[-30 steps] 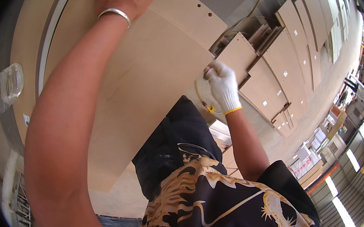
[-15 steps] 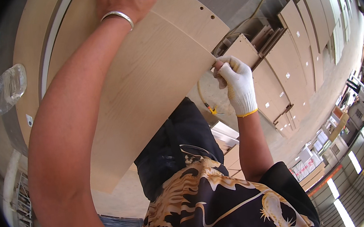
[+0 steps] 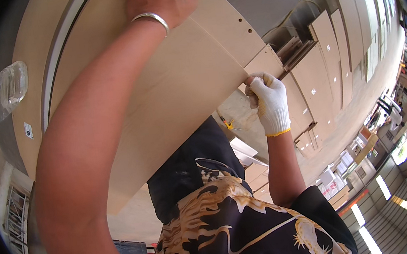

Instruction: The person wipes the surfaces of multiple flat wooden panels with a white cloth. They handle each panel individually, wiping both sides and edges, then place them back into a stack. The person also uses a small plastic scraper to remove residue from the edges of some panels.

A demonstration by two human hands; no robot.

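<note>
A wide light-brown wood panel [image 3: 174, 88] with a fine grain lies across the middle, with two dark holes near its right-hand edge. My left hand [image 3: 163, 1] is bare, wears a silver bangle and rests at the panel's upper part. Its fingers are mostly cut off by the top of the picture, so I cannot tell their grip. My right hand [image 3: 268, 96], in a white knitted glove with a yellow cuff hem, is closed on the panel's right corner, with a bare fingertip showing at the edge.
Left of the panel runs a pale curved strip [image 3: 52, 68], with another board [image 3: 31, 90] beyond it. A clear plastic bottle with a yellow cap [image 3: 7, 93] lies at far left. Stacked brown panels [image 3: 315, 78] stand right of my glove. A yellow-ended hose [image 3: 227, 123] lies on the floor.
Both hands and the panel sit slightly further right and lower in the picture, as the view shifts a little. A dark line now shows along the pale strip. My right hand keeps its grip.
</note>
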